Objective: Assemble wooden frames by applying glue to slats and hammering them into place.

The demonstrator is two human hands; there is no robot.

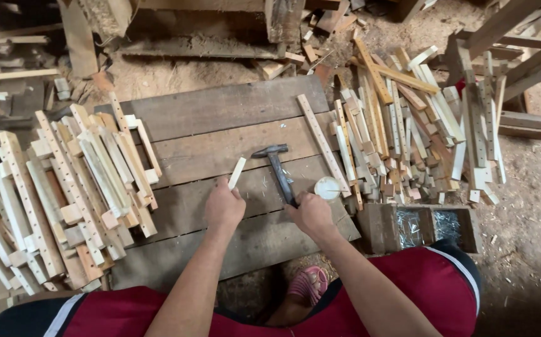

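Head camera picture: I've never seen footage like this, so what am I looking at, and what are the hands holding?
The camera sits on the person's head and looks down at their own arms. The left hand holds a short pale wood strip. The right hand grips a hammer, its head resting on the dark plank board. Piles of drilled wooden slats lie on both sides, and a wooden box of nails sits by the right knee.

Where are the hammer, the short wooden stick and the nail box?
hammer (270,151): head view, on its metal head.
short wooden stick (237,172): head view, mid-length, above the left hand (224,206).
nail box (376,228): head view, left wall.
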